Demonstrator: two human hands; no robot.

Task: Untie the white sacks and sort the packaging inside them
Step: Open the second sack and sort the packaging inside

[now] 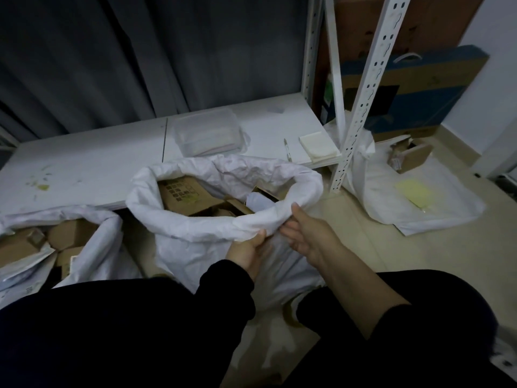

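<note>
A white sack (195, 245) stands open on the floor in front of me, its rim rolled down. Brown cardboard boxes (184, 196) and a pale plastic piece fill it. My left hand (247, 252) grips the near rim from below, thumb on the rolled edge. My right hand (309, 233) holds the same rim just to the right, thumb over the top and fingers beneath. A second open white sack (103, 247) with cardboard boxes (67, 233) lies at the left. A third white sack (397, 197) lies flat on the floor at the right.
A low white shelf board (84, 166) behind the sacks carries a clear plastic tub (208, 133), a pen and a pale folded pad (319, 147). A white perforated rack post (361, 107) rises at the right. A small open carton (409, 154) and a large blue box stand beyond it.
</note>
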